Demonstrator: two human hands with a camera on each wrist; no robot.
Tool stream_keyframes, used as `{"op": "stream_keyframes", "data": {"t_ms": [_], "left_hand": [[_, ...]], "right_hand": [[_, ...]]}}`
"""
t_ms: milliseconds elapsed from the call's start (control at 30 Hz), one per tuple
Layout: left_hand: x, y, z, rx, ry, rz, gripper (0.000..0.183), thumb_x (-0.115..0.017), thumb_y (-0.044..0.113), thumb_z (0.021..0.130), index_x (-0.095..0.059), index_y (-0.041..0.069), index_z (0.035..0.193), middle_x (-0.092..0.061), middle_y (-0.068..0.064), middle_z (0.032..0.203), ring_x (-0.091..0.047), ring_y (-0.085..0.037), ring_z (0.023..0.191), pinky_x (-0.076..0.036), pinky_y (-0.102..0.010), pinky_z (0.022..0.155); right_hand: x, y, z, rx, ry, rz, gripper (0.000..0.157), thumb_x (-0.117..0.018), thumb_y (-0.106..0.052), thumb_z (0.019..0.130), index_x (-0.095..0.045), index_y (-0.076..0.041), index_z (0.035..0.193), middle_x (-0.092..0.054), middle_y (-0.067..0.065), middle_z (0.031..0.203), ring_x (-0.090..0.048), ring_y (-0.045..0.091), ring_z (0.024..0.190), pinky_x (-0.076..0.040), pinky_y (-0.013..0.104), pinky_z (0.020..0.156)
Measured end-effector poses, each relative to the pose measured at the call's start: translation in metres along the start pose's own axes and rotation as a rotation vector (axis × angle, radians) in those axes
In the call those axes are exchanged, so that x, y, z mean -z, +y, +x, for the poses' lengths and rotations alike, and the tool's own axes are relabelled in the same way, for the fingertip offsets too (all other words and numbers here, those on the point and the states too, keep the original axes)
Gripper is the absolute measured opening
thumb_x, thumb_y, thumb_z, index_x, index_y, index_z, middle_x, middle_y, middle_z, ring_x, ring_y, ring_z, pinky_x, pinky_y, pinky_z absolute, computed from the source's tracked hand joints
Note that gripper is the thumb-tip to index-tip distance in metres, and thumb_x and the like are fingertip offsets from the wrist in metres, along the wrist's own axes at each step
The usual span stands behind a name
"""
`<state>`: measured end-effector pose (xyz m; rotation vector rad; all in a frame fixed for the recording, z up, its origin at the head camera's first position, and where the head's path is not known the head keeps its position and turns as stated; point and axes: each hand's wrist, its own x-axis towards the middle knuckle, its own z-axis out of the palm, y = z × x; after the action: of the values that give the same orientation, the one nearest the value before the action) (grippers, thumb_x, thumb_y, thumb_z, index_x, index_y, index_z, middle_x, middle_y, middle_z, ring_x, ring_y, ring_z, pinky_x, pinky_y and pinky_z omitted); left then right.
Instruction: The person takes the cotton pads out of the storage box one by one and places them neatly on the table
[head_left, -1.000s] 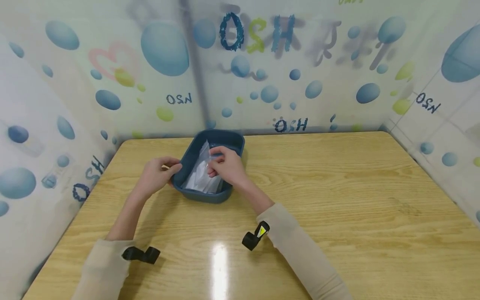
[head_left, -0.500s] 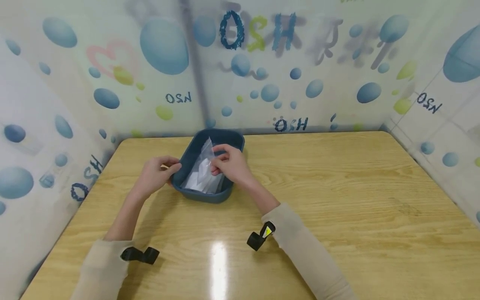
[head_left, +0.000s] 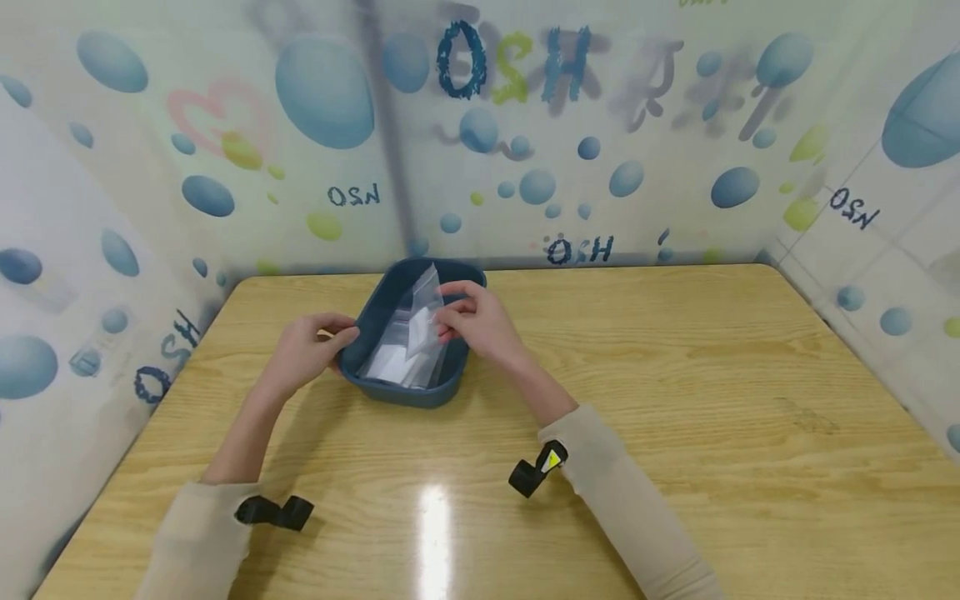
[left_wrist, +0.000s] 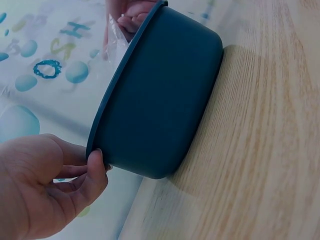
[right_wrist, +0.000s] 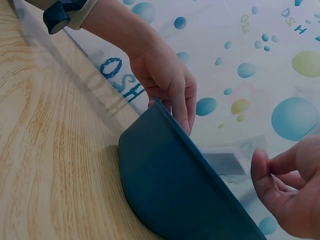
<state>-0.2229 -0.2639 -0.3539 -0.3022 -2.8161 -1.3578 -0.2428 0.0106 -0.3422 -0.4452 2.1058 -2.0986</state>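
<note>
Between the left fingers and right fingers, a plain dark-blue bin; by the right ones, clear and white bags. Below, a yellowish wood-grained tabletop; behind, beige sleeves; beyond, a pale wall with blue and green spots.

One bin, far side, one table. At least two bags in there, overlapping, can't get exact count tbh. Two hands, two sleeves, two cams.

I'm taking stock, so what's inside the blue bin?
The bin holds clear plastic bags, white in places; the right hand pinches one. Their overlap hides the exact number and whatever lies beneath.
</note>
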Motion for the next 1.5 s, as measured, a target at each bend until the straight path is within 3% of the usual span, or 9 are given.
{"op": "stream_keyframes", "data": {"t_ms": [300,667,800,1000,1500], "left_hand": [[0.0,0.002,0.003,-0.003,-0.005,0.002,0.04,-0.058,0.021,0.105,-0.06,-0.009,0.13,-0.065,-0.027,0.117,-0.066,-0.015,0.059,-0.059,-0.039,0.061],[0.0,0.001,0.002,-0.002,-0.003,0.004,0.037,-0.058,0.019,0.105,-0.061,-0.01,0.128,-0.066,-0.028,0.116,-0.066,-0.016,0.061,-0.06,-0.039,0.06],[-0.001,0.0,0.001,0.005,-0.002,0.023,0.035,-0.058,0.018,0.105,-0.062,-0.008,0.127,-0.066,-0.027,0.116,-0.067,-0.019,0.062,-0.06,-0.04,0.061],[0.0,0.003,0.0,0.006,0.0,0.025,0.036,-0.059,0.019,0.105,-0.062,-0.008,0.128,-0.066,-0.028,0.116,-0.066,-0.018,0.062,-0.06,-0.04,0.061],[-0.001,0.004,-0.001,0.018,-0.007,0.023,0.036,-0.057,0.017,0.106,-0.06,-0.009,0.131,-0.064,-0.028,0.12,-0.068,-0.019,0.065,-0.06,-0.04,0.064]], "right_hand": [[0.024,-0.003,-0.002,0.017,0.025,0.051,0.032,-0.058,0.005,0.1,-0.055,0.006,0.131,-0.067,0.018,0.093,-0.063,0.015,0.07,-0.059,0.026,0.067],[0.056,0.001,-0.007,0.018,0.065,0.037,0.033,-0.059,0.001,0.101,-0.056,0.004,0.134,-0.067,0.019,0.101,-0.062,0.016,0.072,-0.06,0.033,0.073],[0.063,0.002,-0.008,0.019,0.077,0.034,0.034,-0.059,0.001,0.101,-0.055,0.005,0.135,-0.067,0.019,0.099,-0.062,0.015,0.071,-0.06,0.035,0.073],[0.073,0.003,-0.01,0.034,0.077,0.046,0.036,-0.059,0.001,0.101,-0.053,0.006,0.136,-0.066,0.018,0.1,-0.062,0.015,0.072,-0.058,0.026,0.068],[0.091,0.008,-0.006,0.004,0.124,0.041,0.035,-0.059,0.002,0.101,-0.054,0.007,0.135,-0.067,0.015,0.099,-0.062,0.014,0.072,-0.058,0.023,0.067]]}}
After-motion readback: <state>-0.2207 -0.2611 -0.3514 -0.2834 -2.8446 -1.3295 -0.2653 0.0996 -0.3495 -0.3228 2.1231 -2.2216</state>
